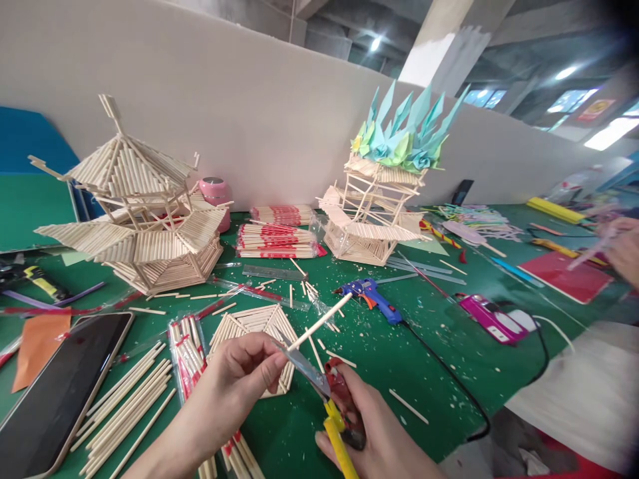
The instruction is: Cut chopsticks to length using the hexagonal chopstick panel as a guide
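My left hand (244, 376) pinches a thin wooden stick (319, 322) that points up and to the right. My right hand (372, 432) grips cutting pliers (332, 392) with yellow and red handles, and their grey blades close around the stick near my left fingers. Below the hands lies a flat fan-shaped panel of glued sticks (254, 326) on the green table (399, 359).
A large stick pagoda (140, 219) stands at the left and a smaller one topped with paper cranes (379, 199) at centre back. Packs of chopsticks (274, 241), a blue glue gun (372, 296), a phone (60, 389) and loose sticks (130, 406) lie around. Another person's hand (622, 249) is at the right.
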`<state>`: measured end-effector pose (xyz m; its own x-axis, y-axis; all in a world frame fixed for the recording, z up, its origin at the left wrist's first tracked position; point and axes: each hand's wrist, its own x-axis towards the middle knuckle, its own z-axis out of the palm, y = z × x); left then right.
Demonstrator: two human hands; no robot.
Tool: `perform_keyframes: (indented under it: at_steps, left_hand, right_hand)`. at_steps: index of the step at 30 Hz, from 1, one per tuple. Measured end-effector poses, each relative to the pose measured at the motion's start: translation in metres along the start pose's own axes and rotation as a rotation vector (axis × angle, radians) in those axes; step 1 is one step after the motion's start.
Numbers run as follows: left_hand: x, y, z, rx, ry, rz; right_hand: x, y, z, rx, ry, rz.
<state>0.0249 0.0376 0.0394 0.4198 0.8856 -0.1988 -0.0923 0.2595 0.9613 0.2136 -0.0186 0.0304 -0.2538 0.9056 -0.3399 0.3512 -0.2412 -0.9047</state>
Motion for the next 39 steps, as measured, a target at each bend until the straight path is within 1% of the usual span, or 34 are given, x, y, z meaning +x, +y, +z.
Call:
perform_keyframes:
  at_steps: [2, 6, 11, 13, 15, 18, 20, 22, 24, 26, 27, 29, 31, 33, 34, 36, 37, 38, 39]
  left_hand:
    - [-0.001, -0.002, -0.003, -0.046, -0.051, -0.021]
    - [-0.002, -0.004, -0.007, -0.199, -0.140, -0.110]
    - [-0.002, -0.003, -0.005, -0.282, -0.170, -0.145]
    - [-0.001, -0.003, -0.005, -0.288, -0.164, -0.148]
    - [-0.001, -0.001, -0.005, -0.311, -0.141, -0.119]
    - [-0.001, 0.005, -0.009, -0.387, -0.057, -0.016]
    - [-0.001, 0.009, -0.010, -0.412, 0.019, 0.030]
    - [0.000, 0.011, -0.011, -0.370, 0.084, 0.023]
    - [0.001, 0.009, -0.010, -0.263, 0.125, -0.016]
    - [0.002, 0.007, -0.009, -0.128, 0.163, -0.035]
    - [0.002, 0.006, -0.010, -0.058, 0.183, -0.026]
    - [0.001, 0.006, -0.012, 0.090, 0.232, 0.037]
    - [0.000, 0.009, -0.014, 0.265, 0.278, 0.122]
    - [-0.001, 0.010, -0.016, 0.475, 0.301, 0.200]
    - [-0.002, 0.010, -0.017, 0.583, 0.290, 0.236]
    - [-0.003, 0.009, -0.016, 0.782, 0.216, 0.311]
    - [-0.004, 0.009, -0.015, 0.863, 0.169, 0.346]
    - [-0.005, 0.008, -0.014, 0.929, 0.126, 0.378]
    - [-0.006, 0.008, -0.013, 0.983, 0.092, 0.406]
  right_hand:
    - [-0.001, 0.001, 0.000, -0.031, 0.001, 0.002]
    - [-0.002, 0.005, -0.003, -0.111, -0.035, -0.050]
    - [-0.001, 0.006, -0.003, -0.116, -0.038, -0.052]
    - [-0.003, 0.003, -0.002, -0.105, -0.020, -0.034]
    - [-0.004, 0.000, -0.003, -0.091, -0.002, -0.006]
    - [-0.006, 0.000, -0.010, -0.132, 0.113, 0.008]
    - [-0.005, 0.005, -0.021, -0.215, 0.204, -0.003]
    - [-0.003, 0.014, -0.037, -0.345, 0.268, 0.003]
    - [-0.001, 0.025, -0.055, -0.547, 0.393, 0.011]
    - [0.000, 0.036, -0.071, -0.723, 0.451, 0.051]
    - [0.000, 0.040, -0.078, -0.793, 0.460, 0.080]
    - [-0.002, 0.047, -0.088, -0.894, 0.459, 0.117]
    - [-0.006, 0.049, -0.093, -0.970, 0.464, 0.104]
    - [-0.010, 0.044, -0.094, -1.035, 0.498, 0.029]
    - [-0.011, 0.038, -0.093, -1.061, 0.540, -0.044]
    - [-0.012, 0.022, -0.085, -1.079, 0.655, -0.260]
    - [-0.011, 0.012, -0.078, -1.065, 0.735, -0.423]
    - [-0.009, 0.001, -0.070, -1.045, 0.754, -0.548]
    - [-0.006, -0.009, -0.061, -1.047, 0.723, -0.659]
